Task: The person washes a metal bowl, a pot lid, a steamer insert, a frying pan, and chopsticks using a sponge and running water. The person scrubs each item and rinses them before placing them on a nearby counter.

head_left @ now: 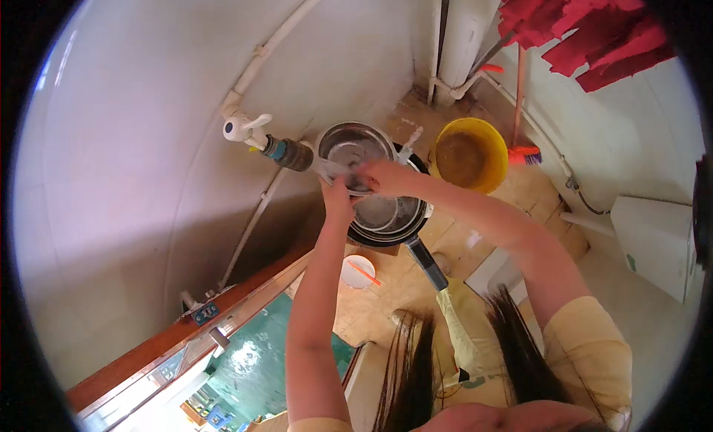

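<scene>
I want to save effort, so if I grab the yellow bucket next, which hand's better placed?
Probably your right hand: it's nearer the bucket, on that side of the metal pot. Your left hand is at the pot's edge, farther away.

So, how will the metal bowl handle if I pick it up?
The bowl is likely stiff, as it looks like shiny, round metal. It's probably slippery too, since water seems to run in from the tap.
</scene>
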`<state>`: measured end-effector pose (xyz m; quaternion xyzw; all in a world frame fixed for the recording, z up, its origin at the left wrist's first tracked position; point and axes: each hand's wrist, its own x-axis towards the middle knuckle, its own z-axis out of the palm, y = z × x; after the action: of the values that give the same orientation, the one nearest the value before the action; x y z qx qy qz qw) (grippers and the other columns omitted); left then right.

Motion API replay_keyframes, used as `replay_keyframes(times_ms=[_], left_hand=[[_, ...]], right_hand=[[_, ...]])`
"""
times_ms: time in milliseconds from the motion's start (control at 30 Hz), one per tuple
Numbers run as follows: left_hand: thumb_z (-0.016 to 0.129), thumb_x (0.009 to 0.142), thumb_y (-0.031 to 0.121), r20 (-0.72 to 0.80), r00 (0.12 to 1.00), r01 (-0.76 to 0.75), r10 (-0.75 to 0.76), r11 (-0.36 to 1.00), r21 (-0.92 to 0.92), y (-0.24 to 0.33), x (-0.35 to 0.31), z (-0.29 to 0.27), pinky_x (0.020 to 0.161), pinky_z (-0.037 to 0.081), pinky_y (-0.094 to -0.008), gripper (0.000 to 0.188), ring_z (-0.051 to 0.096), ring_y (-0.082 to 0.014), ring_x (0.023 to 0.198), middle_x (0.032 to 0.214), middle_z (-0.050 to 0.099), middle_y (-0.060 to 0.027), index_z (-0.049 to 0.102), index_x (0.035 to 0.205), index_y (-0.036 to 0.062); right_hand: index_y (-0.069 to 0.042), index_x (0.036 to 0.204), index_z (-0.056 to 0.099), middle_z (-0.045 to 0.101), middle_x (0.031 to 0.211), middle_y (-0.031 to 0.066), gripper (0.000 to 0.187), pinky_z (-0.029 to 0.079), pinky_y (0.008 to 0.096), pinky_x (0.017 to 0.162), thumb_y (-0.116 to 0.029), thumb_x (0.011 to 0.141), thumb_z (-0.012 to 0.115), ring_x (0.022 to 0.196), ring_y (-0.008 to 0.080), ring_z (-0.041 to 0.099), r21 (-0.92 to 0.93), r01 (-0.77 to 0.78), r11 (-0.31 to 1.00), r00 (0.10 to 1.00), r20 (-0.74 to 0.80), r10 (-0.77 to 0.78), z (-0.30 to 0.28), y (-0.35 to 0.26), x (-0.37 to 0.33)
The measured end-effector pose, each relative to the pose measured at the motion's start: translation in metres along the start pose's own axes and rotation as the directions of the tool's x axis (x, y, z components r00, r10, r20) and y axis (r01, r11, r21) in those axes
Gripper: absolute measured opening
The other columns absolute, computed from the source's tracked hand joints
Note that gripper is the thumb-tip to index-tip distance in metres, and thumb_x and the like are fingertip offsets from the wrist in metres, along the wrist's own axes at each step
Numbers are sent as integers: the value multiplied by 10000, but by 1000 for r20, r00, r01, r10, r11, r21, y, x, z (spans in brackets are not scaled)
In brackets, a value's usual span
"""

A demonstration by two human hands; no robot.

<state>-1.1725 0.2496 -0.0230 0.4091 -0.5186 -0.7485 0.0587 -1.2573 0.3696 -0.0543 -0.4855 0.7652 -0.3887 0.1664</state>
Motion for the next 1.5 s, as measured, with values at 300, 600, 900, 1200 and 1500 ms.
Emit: replay_keyframes(times_ms=[300, 600, 900, 1200, 1500], left_hand=[[407, 873, 304, 43, 998, 46, -45, 999, -17, 11, -12, 9, 655, 530, -405, 369, 557, -266, 913, 1050, 511, -121, 385, 1163, 77], [356, 894, 284, 57, 985, 164, -163, 986, -15, -2, 5, 4, 575, 529, -384, 315, 574, -263, 847, 1039, 512, -136, 386, 1127, 75], [360, 871, 162, 163, 954, 265, -253, 963, -56, 2, 19, -8, 473, 539, -325, 295, 593, -264, 728, 977, 521, -145, 379, 1130, 21], [481, 807, 61, -294, 933, -245, 209, 965, -90, -33, 32, -17, 571, 516, -369, 386, 545, -260, 891, 1057, 508, -121, 387, 1181, 49], [378, 865, 89, 302, 874, 463, -382, 461, -757, -85, 49, -41, 591, 493, -273, 261, 531, -127, 644, 1141, 491, -112, 460, 1112, 70]], right_hand=[[-13, 914, 521, 550, 851, 183, 233, 417, 415, 725, -117, 707, 545, 851, 347, 528, -361, -225, 905, 973, -31, 229, -11, 13, 35], [-25, 874, 597, 572, 913, 179, 250, 441, 410, 737, -119, 644, 614, 931, 294, 538, -289, -255, 923, 951, -248, 185, 10, 13, 49], [-34, 958, 521, 515, 943, 157, 299, 422, 411, 754, -109, 674, 572, 930, 328, 495, 12, -197, 980, 951, -239, 194, 6, -34, 62], [-13, 1129, 464, 515, 1007, 127, 384, 442, 337, 717, -66, 750, 496, 924, 197, 515, 431, -507, 746, 773, -156, 615, -24, 21, 16], [-32, 1007, 565, 602, 886, 129, 264, 447, 384, 696, -174, 792, 509, 821, 288, 579, 42, -129, 991, 662, -740, 118, -3, -66, 42]])
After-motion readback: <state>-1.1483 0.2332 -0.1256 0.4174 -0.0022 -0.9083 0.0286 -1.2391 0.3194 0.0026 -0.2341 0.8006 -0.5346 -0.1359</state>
